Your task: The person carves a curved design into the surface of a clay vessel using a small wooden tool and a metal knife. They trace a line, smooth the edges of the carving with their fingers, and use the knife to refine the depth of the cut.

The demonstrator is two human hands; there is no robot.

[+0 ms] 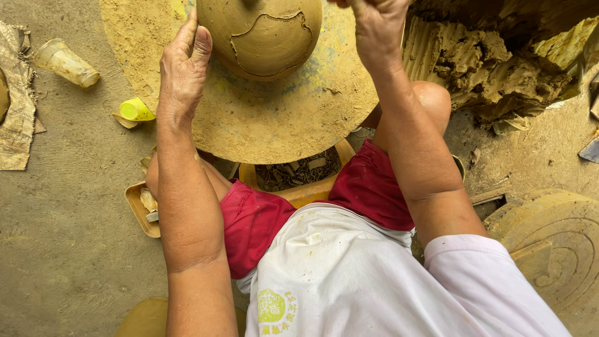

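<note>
A rounded clay pot (262, 34) sat on a wide, clay-dusted round board (274, 118), and every other place is told from that board. The left hand (184, 68) lay flat and open against the pot's left flank, fingers together and pointing away from the person, the palm pressed to the clay. The right hand (377, 28) hovered over the pot's right side at the top edge of the view; its fingers looked bunched as if pinching something small, but the frame cut them off, so I could not tell whether it held anything. A raised, irregular seam of added clay ran across the pot's near face. Under the board's near edge sat a yellow stand (299, 187) holding dry clay scraps, between the person's knees and red shorts (368, 184). Left of the board, on the earthen floor, lay 1 small yellow cup (135, 110) and, farther off, 1 clear plastic cup (65, 62) on its side. Right of the board rose a heap of raw clay (493, 62), ridged and lumpy. Near the board's lower left a shallow yellow tray (140, 209) held bits of clay.
</note>
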